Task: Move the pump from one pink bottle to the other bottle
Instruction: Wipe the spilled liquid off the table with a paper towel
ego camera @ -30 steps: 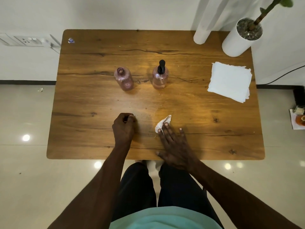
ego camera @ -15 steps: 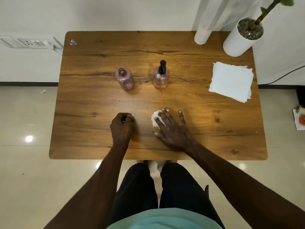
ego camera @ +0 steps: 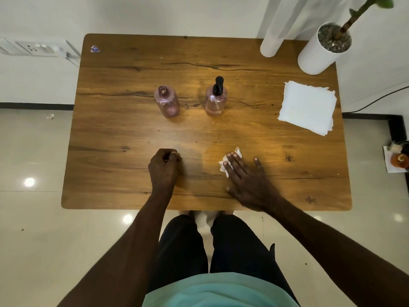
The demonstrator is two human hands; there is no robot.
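Black pump (ego camera: 218,85) seated upright in the right pink bottle (ego camera: 215,103), long axis vertical; open-necked pink bottle (ego camera: 167,104) just to its 9 o'clock, apart. Right hand (ego camera: 245,176) flat on the surface (ego camera: 124,129), fingers straight, pressing a crumpled tissue (ego camera: 229,161). Left hand (ego camera: 163,167) clenched, seemingly empty. Pump at 12 o'clock, slightly toward 11, from the right hand, well apart. Right hand probably a little nearer, but busy.

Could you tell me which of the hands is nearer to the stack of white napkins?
Right. The right hand lies flat on a crumpled tissue, below and left of the stack of white napkins. The left hand rests curled further left, much farther away.
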